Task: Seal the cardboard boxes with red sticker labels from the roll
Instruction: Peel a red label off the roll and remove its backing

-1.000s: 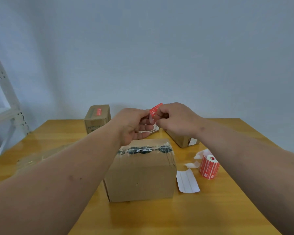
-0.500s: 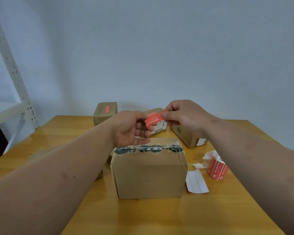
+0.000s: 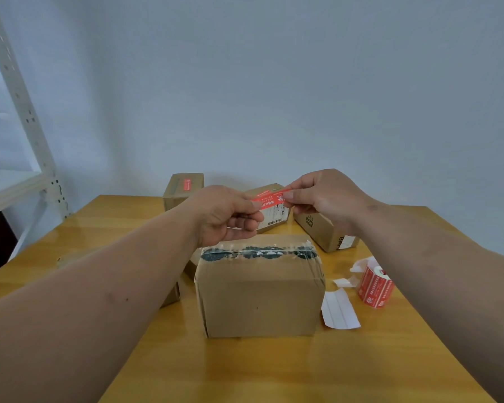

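A red sticker label [image 3: 269,200] is stretched flat between my two hands, in the air above and behind the nearest cardboard box [image 3: 259,289]. My left hand [image 3: 224,213] pinches its left end and my right hand [image 3: 323,196] pinches its right end. The box has clear tape over a dark printed strip along its top front edge. The red label roll [image 3: 374,286] lies on the table to the box's right. At the back left, another box [image 3: 184,189] carries a red label on top.
Two more boxes [image 3: 322,231] [image 3: 274,216] sit behind the near box, one partly hidden by the label. White backing paper scraps [image 3: 338,311] lie beside the roll. A small box [image 3: 170,295] shows under my left forearm. White metal shelving [image 3: 21,117] stands at the left of the wooden table [image 3: 274,370].
The label went from upright and bunched between my hands to pulled out flat and horizontal. My hands have drawn apart and the view has shifted left.
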{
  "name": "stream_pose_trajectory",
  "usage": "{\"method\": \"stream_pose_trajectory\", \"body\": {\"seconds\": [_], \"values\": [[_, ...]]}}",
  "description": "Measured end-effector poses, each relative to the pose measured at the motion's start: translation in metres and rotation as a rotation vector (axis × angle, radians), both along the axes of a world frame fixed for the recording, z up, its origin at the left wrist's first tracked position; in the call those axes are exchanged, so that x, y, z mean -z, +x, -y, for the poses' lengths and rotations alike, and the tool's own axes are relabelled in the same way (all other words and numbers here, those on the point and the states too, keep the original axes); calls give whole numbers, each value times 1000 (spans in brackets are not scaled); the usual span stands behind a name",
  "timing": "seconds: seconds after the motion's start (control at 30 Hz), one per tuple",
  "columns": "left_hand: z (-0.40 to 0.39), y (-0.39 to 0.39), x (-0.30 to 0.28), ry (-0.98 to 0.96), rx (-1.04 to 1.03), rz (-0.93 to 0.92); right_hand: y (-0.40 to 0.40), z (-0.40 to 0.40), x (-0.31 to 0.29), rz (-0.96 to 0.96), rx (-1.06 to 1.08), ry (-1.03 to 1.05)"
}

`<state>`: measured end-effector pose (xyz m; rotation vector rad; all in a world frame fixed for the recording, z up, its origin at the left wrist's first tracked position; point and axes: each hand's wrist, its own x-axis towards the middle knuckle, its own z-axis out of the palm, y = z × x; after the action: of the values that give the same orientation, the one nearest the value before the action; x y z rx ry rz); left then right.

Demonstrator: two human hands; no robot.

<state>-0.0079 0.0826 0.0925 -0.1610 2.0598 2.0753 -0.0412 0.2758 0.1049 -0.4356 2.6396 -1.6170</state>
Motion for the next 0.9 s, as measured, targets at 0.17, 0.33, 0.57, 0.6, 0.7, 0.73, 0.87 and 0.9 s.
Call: {"method": "stream_pose_trajectory", "body": {"seconds": [0.17,0.33,0.57,0.6,0.7,0.73,0.87,0.9], "values": [[6,3,-3,-14,53,12,1,-1,0,-28,15,18],[16,-2,-1,-201,-61,-26,3,0,-5,-125,12,152],[-8,1,-11,-442,-32,-300,10,16,-14,-204,-141,395],[-9,0,-11,-469,-27,-300,10,16,-14,-209,-144,410],[-11,-2,-13,-444,-44,-251,8,16,-11,-219,-149,448],[-12,-2,-14,-423,-55,-234,7,16,-10,-223,-145,452],[-16,-1,-17,-438,-116,-220,6,16,-7,-203,-56,334],[-16,-1,-16,-424,-137,-210,5,14,-8,-170,-6,263]]}}
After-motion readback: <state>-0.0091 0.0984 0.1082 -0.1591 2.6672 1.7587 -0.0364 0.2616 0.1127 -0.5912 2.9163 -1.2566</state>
